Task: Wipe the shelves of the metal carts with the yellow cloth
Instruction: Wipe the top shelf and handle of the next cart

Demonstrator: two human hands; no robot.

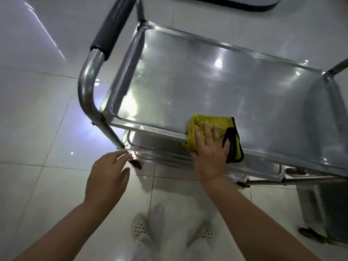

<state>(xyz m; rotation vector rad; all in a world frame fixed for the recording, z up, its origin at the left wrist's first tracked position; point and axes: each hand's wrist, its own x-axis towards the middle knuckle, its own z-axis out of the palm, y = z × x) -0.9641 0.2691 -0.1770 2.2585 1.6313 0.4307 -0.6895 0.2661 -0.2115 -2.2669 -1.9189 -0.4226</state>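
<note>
The yellow cloth (211,136) is pressed flat under the straight, spread fingers of the right hand (210,149), at the near rim of the cart's top shelf (207,81). The left hand (109,172) is held loosely open, empty, just short of the cart's corner post (111,132).

You have a yellow cloth (202,129) with a black border, at the near edge of the top shelf (207,81); that shelf reads bare silver-grey metal with white light spots. The cart's handle (111,29) is silver tubing with a dark grey sleeve. Lower shelf (160,147): the same silver. Floor (37,119): glossy white tiles, thin grey grout lines. Your shoes (139,228) are white, dotted with small dark holes.
</note>
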